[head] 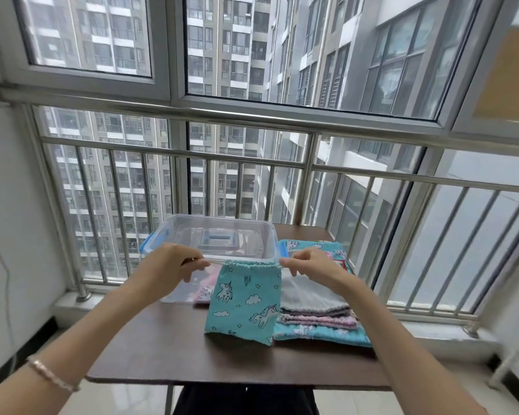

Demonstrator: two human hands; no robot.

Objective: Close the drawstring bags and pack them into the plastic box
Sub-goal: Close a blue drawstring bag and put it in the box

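Bracelet (52, 375) on the left wrist sits closest to the lens, and both forearms reach forward over the dark desk (162, 348). The left hand (174, 263) and right hand (310, 265) hold a teal unicorn bag (243, 304) up by its drawstring (211, 260). The fingers (194, 262) of each hand are narrowed to a pinch on a cord end, one at either side of the bag's mouth. The mouth is already gathered into small pleats, while the bag's lower edge hangs just above or on the desk; which cannot be told.

The clear plastic box (174, 229) stands just behind the hands, and a pink bag (203, 292) seems to lie inside it, seen through the near wall. To the right, a stack of flat bags (315, 314) waits on the desk.

The step in hand looks to be the closing pull. To do it well, the two hands would draw apart evenly and level, so the pleats bunch at the centre rather than sliding to one side. A steady pull suits thin cord better than a jerk. Once the mouth is tight, the loose cord ends are best tucked with the bag, so nothing trails over the box rim.
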